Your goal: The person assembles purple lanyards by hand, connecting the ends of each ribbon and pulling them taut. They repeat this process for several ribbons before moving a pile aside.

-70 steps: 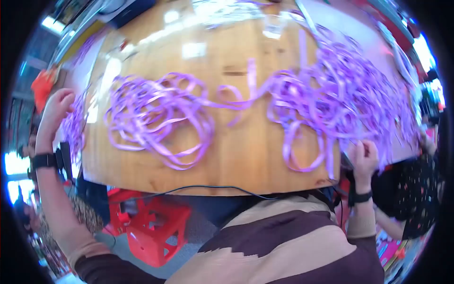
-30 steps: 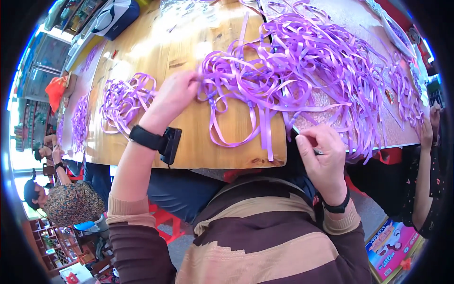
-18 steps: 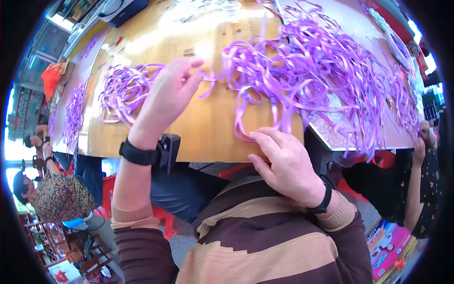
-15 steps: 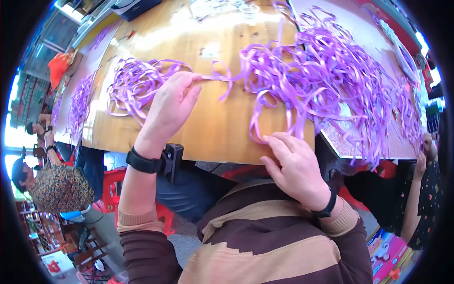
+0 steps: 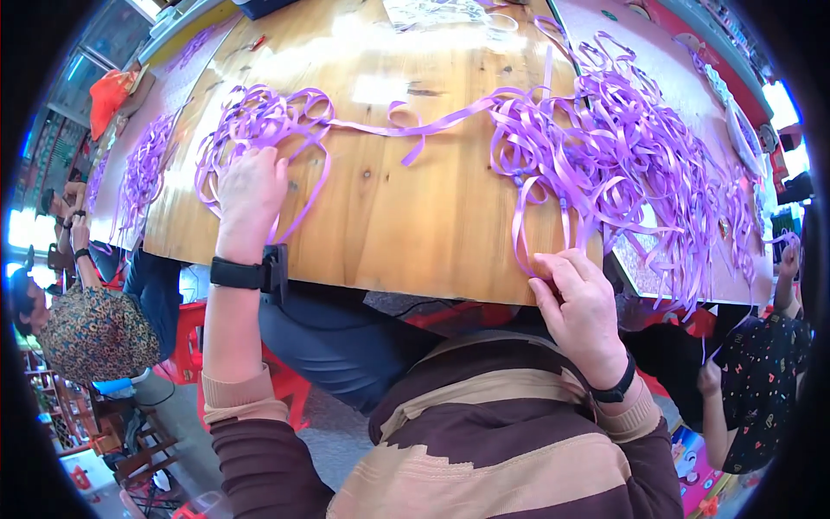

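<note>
My left hand [image 5: 251,192] is over the near side of a small heap of purple ribbon [image 5: 275,111] at the left of the table. Its fingers are bent and closed on ribbon there, their tips partly hidden. One flat purple strand [image 5: 389,131] runs from this heap across to a much larger purple ribbon pile [image 5: 622,147] on the right, which has small darker fittings among its loops. At the table's near edge, my right hand [image 5: 577,303] has thumb and fingers curled together at the bottom of a ribbon loop [image 5: 520,229] hanging from that pile.
The wooden table [image 5: 406,216] joins pale tables on both sides, with more ribbon [image 5: 143,169] on the left one. Clear plastic packaging [image 5: 437,13] lies at the far edge. A person in a patterned top [image 5: 99,333] sits left; another in dark dotted clothing [image 5: 761,381] sits right.
My left hand has moved left and down onto the small heap, leaving the strand stretched between the heaps. My right hand keeps its place by the loop. The whole view has shifted slightly.
</note>
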`<state>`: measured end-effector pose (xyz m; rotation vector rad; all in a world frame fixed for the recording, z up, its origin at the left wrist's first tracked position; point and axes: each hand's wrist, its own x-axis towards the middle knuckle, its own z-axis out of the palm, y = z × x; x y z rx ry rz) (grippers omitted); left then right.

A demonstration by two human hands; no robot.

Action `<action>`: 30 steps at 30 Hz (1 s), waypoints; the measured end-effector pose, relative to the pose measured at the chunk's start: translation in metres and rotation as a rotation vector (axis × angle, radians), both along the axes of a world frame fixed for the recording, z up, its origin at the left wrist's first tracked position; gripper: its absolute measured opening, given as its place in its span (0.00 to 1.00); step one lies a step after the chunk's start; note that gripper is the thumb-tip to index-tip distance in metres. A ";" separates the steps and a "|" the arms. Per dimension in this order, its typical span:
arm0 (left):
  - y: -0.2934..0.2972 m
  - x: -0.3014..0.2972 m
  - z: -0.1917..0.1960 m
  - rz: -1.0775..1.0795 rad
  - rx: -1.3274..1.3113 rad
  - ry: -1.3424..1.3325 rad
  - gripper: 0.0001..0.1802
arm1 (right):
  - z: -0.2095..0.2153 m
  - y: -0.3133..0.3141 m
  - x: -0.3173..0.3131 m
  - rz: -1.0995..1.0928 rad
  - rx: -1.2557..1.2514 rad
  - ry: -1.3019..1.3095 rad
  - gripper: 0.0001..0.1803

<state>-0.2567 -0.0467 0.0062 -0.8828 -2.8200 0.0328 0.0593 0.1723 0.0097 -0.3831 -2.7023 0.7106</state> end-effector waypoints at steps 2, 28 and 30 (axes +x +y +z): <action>0.014 0.013 0.006 -0.133 0.117 0.187 0.08 | 0.005 -0.002 -0.005 0.007 0.027 0.048 0.14; 0.080 0.015 -0.003 -0.619 0.343 -0.422 0.19 | 0.026 0.035 -0.182 0.382 0.052 -0.192 0.10; 0.087 0.020 -0.005 -0.714 0.288 -0.245 0.16 | 0.029 0.046 -0.179 0.346 0.081 -0.224 0.10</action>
